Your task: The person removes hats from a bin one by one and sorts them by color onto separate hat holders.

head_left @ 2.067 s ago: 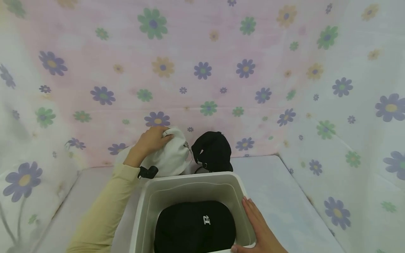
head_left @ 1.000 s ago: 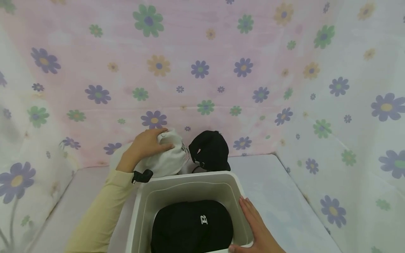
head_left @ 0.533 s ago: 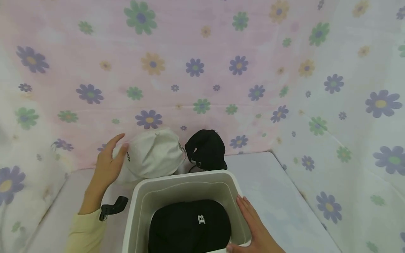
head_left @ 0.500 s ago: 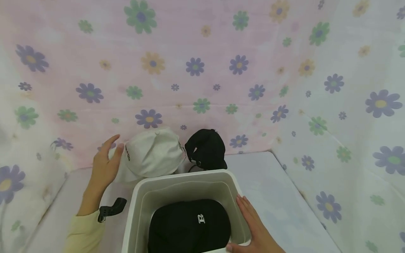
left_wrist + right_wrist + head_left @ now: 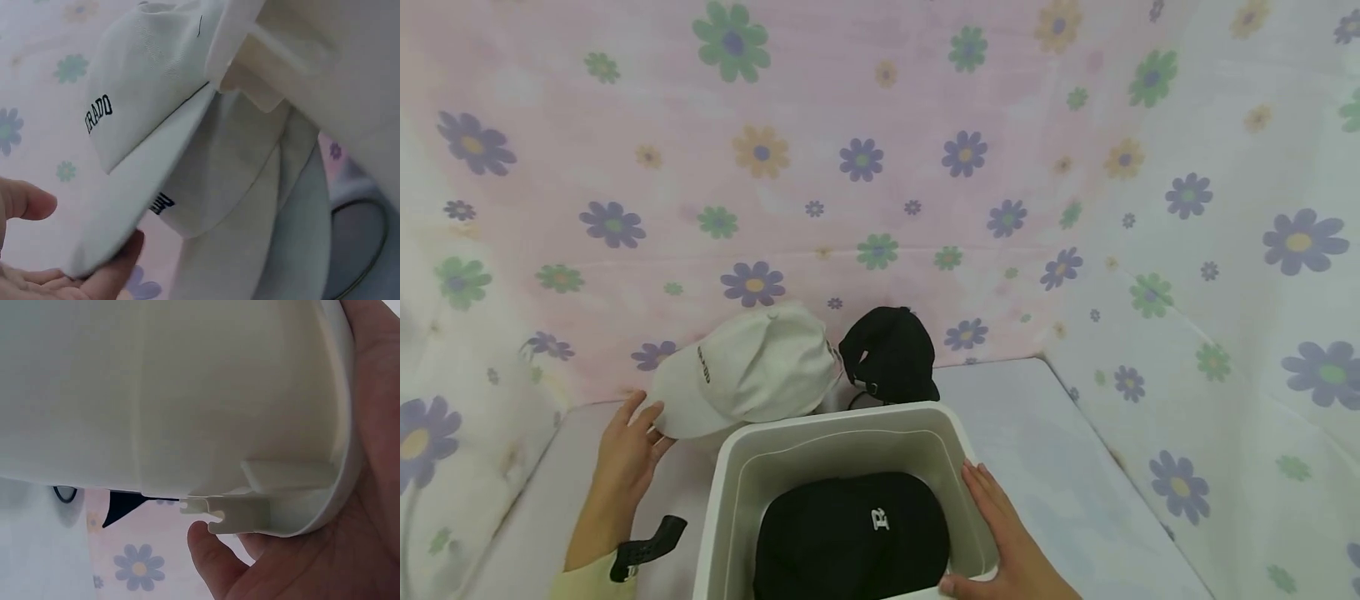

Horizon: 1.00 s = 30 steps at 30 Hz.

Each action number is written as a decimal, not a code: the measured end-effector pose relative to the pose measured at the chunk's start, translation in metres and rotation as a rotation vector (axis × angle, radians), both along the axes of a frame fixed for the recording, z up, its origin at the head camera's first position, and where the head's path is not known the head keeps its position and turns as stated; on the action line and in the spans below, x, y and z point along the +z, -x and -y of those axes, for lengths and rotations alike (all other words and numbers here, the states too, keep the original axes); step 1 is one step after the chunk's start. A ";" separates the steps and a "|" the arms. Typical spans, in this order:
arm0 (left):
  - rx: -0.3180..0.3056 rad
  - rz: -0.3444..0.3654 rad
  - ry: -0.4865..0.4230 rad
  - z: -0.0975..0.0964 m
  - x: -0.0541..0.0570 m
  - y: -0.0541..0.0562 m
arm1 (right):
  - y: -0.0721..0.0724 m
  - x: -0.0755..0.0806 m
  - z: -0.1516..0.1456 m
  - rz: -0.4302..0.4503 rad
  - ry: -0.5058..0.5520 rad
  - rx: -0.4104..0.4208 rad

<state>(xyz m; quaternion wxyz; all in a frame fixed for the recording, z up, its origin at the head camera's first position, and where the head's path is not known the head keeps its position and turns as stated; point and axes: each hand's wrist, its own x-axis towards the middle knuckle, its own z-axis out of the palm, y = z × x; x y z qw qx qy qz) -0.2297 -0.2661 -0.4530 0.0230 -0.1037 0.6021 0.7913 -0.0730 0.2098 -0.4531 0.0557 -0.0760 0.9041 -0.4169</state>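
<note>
A white baseball cap (image 5: 767, 367) with dark lettering sits behind the bin, its brim pointing left. My left hand (image 5: 625, 442) is at the brim tip; in the left wrist view, fingers (image 5: 115, 275) touch the brim from beneath while the thumb (image 5: 28, 200) stays apart. Another white cap (image 5: 206, 181) with similar lettering shows below it. My right hand (image 5: 1011, 533) holds the near right corner of a white plastic bin (image 5: 842, 417), fingers along the side rim and thumb on the front rim. Inside the bin lies a black cap (image 5: 850, 533) with a white letter.
Another black cap (image 5: 891, 354) with a strap buckle stands right of the white cap, behind the bin. White table surface (image 5: 1022, 433) extends to the right. Flower-printed cloth (image 5: 880, 200) hangs at the back and sides.
My left hand has let go of the white cap's crown and moved left and down to its brim. The right hand has stayed on the bin's rim.
</note>
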 end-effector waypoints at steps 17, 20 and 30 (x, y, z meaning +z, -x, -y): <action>-0.057 -0.124 -0.642 -0.007 -0.026 0.008 | 0.040 0.098 0.014 -0.004 -0.351 0.652; -0.089 -0.166 -0.697 -0.008 -0.027 0.013 | 0.075 0.119 0.034 -0.066 -0.218 0.836; 0.081 0.034 -0.520 -0.014 -0.012 0.025 | 0.206 0.135 0.105 -0.124 0.446 0.724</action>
